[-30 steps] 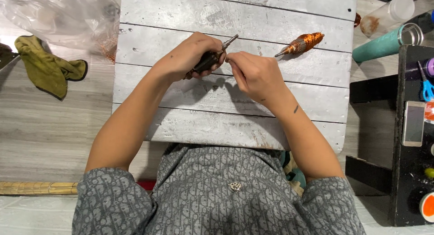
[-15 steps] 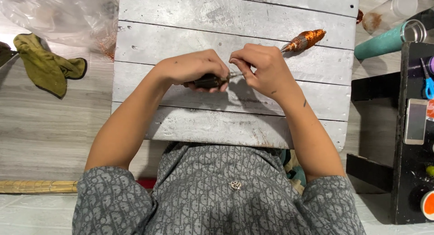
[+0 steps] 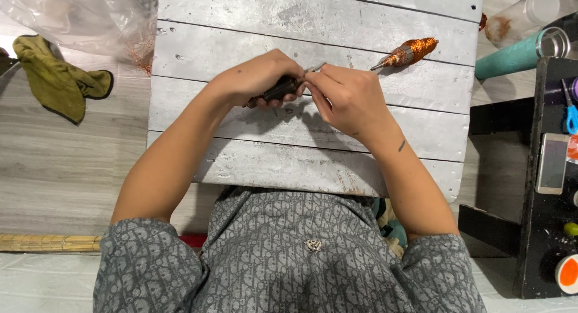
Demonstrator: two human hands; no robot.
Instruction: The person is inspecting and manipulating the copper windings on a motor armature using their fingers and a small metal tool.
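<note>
Head view: a dark-handled tool (image 3: 283, 89) is held clenched in the left hand (image 3: 256, 78) over the grey plank board (image 3: 241, 42); its metal tip is pinched by the fingers of the right hand (image 3: 349, 96). The step in hand is judged to be fine work at that tip. A copper wire spool (image 3: 409, 51) lies untouched, right of the hands. Steady fingertip control is called for next.

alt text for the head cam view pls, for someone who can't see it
A person's left hand grips a dark-handled tool while the right hand pinches its metal tip, over a grey plank board. A copper wire spool lies beyond.
</note>
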